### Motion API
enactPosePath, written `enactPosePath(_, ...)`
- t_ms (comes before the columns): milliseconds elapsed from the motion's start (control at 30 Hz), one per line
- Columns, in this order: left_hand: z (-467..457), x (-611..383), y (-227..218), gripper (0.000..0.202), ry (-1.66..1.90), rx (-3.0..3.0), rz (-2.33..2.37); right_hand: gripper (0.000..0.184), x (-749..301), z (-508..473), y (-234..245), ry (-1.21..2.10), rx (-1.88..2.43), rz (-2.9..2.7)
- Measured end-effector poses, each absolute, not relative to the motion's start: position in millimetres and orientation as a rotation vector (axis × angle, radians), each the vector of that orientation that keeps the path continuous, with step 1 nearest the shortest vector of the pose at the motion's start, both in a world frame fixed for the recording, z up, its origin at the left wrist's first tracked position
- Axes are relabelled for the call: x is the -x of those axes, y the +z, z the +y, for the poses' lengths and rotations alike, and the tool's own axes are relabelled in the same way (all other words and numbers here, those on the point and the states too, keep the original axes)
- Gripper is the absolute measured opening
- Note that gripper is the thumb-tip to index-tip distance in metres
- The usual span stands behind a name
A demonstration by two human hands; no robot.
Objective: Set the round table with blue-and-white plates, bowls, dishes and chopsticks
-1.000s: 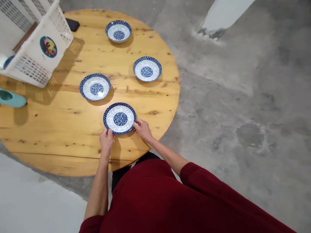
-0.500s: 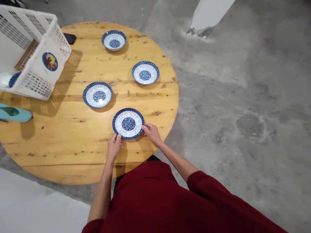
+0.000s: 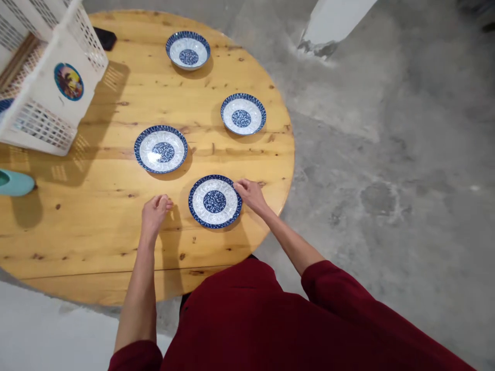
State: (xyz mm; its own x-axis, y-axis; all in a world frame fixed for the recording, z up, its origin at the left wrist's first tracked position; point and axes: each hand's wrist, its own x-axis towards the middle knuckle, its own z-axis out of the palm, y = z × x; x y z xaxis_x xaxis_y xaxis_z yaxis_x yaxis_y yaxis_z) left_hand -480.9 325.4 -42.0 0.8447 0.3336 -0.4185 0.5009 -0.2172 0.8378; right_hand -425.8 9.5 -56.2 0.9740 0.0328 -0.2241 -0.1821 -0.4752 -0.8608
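Several blue-and-white patterned plates lie on a round wooden table [image 3: 96, 216]. The nearest plate [image 3: 215, 201] sits by the table's front right edge. My right hand [image 3: 250, 193] rests at that plate's right rim, its fingers curled and touching it. My left hand [image 3: 154, 211] hovers over bare wood left of the plate, apart from it, with its fingers drawn loosely together and nothing in them. A second plate [image 3: 161, 149] lies farther left, a third plate [image 3: 243, 114] near the right edge, and a fourth plate [image 3: 188, 50] at the far side.
A white slatted plastic basket [image 3: 46, 77] with a round sticker stands at the table's far left. A teal object [image 3: 15, 183] lies at the left edge, and a dark flat object [image 3: 104, 37] sits behind the basket. Grey concrete floor [image 3: 386, 154] surrounds the table.
My left hand has let go of the nearest plate and moved left, away from it. My right hand stays at the plate's right rim. The plate has shifted slightly right.
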Motion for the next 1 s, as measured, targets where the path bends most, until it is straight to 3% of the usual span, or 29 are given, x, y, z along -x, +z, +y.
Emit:
enactPosePath(167, 289.9, 484.3, -40.7, 0.03, -0.404, -1.997, 0.265, 0.035, 451.9, 12.6, -65.4, 0.275, 1.999, 0.108)
enactPosePath(400, 282.4, 497.4, -47.7, 0.027, -0.407, -2.132, 0.238, 0.035, 472.9, 19.0, -61.6, 0.298, 1.973, 0.206)
enactPosePath(600, 298.9, 499.4, -48.8, 0.025, -0.405, -2.098, 0.257, 0.038, 474.4, 3.3, -55.6, 0.346, 2.23, 0.158)
enactPosePath(700, 328.4, 478.9, -48.0, 0.024, -0.231, -2.135, 0.455, 0.047, 450.3, 1.4, -53.9, 0.199, 2.371, 0.201)
enactPosePath(833, 374.0, 425.7, -43.7, 0.035, -0.002, -2.218, 0.701, 0.045, 385.8, 40.1, -58.4, 0.066, 2.329, -0.006)
enactPosePath(1000, 382.3, 376.7, -47.2, 0.023, -0.032, -2.245, 0.749, 0.036, 313.5, 123.8, -85.0, 0.262, 2.156, -0.149)
